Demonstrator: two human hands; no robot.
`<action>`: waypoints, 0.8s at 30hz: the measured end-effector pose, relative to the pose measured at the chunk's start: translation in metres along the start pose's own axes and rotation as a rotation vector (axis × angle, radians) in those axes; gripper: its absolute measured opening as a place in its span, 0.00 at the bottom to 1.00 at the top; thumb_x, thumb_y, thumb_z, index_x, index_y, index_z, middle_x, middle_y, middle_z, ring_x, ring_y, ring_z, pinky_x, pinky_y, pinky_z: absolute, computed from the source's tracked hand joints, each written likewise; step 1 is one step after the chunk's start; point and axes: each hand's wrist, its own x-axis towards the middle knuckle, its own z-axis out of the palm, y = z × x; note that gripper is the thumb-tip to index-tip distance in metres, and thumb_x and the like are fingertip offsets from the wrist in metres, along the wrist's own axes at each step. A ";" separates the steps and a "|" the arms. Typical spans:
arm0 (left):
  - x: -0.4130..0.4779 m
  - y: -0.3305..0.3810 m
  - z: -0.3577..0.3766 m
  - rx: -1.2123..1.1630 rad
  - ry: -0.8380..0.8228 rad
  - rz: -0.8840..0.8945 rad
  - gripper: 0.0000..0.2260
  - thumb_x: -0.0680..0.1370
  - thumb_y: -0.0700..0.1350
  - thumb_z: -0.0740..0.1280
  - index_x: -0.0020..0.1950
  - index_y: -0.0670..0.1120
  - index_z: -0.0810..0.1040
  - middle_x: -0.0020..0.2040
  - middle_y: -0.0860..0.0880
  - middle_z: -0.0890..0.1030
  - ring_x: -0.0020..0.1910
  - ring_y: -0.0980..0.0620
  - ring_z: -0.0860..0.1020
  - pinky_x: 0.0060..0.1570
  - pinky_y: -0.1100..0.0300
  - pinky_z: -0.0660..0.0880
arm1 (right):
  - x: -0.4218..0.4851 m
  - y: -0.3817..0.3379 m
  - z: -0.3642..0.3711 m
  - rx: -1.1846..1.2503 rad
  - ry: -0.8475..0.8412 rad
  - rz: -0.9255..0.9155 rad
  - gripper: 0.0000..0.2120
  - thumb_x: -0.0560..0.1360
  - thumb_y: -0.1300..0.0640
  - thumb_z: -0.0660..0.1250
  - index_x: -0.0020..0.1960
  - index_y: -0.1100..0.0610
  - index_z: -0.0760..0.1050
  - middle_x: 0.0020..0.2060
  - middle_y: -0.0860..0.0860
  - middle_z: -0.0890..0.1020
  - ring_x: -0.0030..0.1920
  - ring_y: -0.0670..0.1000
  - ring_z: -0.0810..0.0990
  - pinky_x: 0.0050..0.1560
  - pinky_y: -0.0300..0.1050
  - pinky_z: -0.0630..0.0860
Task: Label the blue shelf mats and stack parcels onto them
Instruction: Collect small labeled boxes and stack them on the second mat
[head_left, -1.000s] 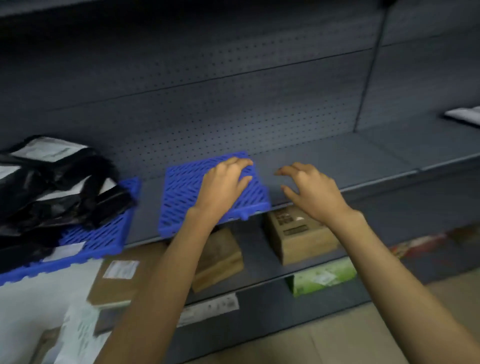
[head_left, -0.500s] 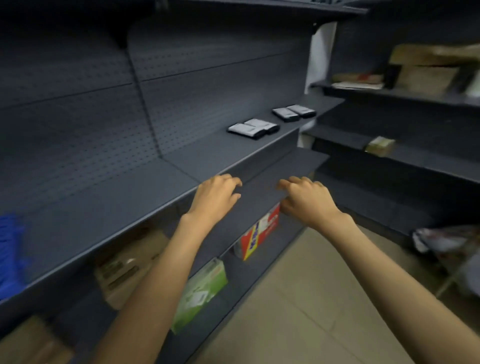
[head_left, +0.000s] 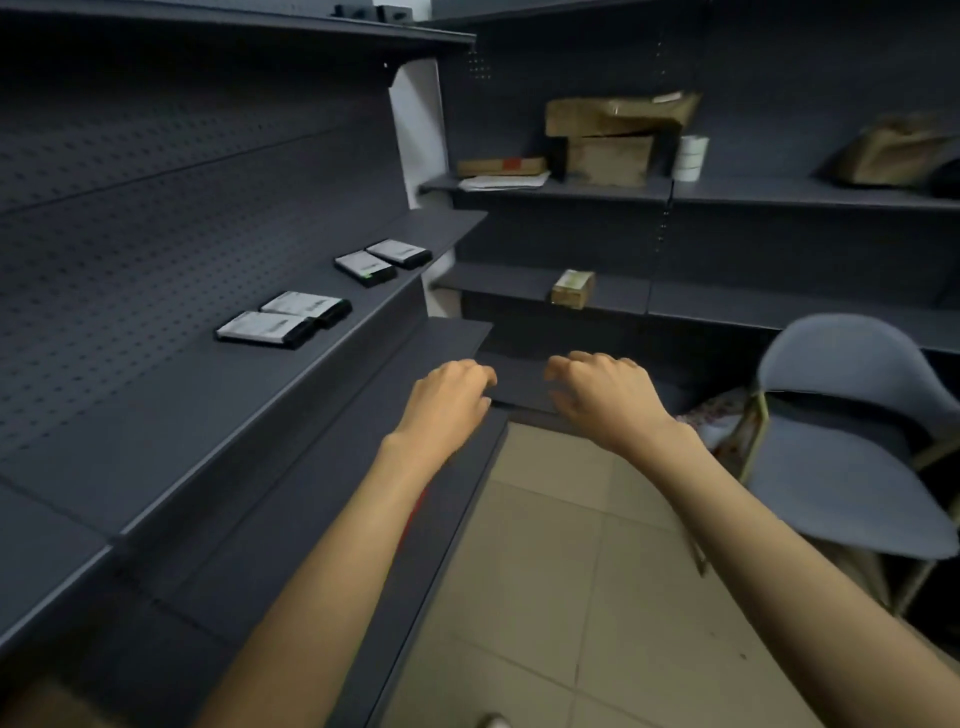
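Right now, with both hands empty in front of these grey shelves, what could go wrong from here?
1. No blue mat is in view, and the left hand and right hand hold nothing: a parcel could end up on the bare shelf.
2. The grey chair stands close on the right; stepping toward the corner may snag it.
3. The cardboard parcels on the upper back shelf are piled unevenly; pulling one could tip the rest.

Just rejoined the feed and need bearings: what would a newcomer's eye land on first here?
The left hand and right hand hang mid-frame, fingers loosely curled, holding nothing. Four flat black packets with white labels lie in two pairs on the dark grey metal shelf at left; a grey-blue plastic chair stands at right.
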 end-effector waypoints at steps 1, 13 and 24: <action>0.016 -0.003 0.007 -0.008 -0.005 -0.003 0.12 0.79 0.46 0.67 0.62 0.50 0.78 0.58 0.47 0.80 0.57 0.44 0.79 0.49 0.50 0.76 | 0.014 0.005 0.006 -0.003 0.001 -0.001 0.11 0.78 0.53 0.60 0.58 0.52 0.75 0.50 0.51 0.80 0.49 0.58 0.80 0.41 0.47 0.67; 0.187 -0.158 0.046 -0.002 0.023 -0.216 0.15 0.80 0.45 0.67 0.66 0.49 0.77 0.63 0.47 0.79 0.61 0.45 0.78 0.53 0.50 0.76 | 0.258 0.000 0.086 0.060 -0.005 -0.191 0.13 0.77 0.54 0.58 0.60 0.51 0.74 0.53 0.51 0.80 0.52 0.58 0.80 0.41 0.47 0.67; 0.171 -0.290 0.061 0.051 0.119 -0.677 0.15 0.79 0.46 0.67 0.66 0.49 0.78 0.62 0.49 0.79 0.63 0.46 0.73 0.54 0.51 0.75 | 0.409 -0.107 0.161 0.383 -0.128 -0.550 0.15 0.79 0.52 0.62 0.66 0.50 0.71 0.59 0.53 0.79 0.58 0.59 0.78 0.46 0.50 0.73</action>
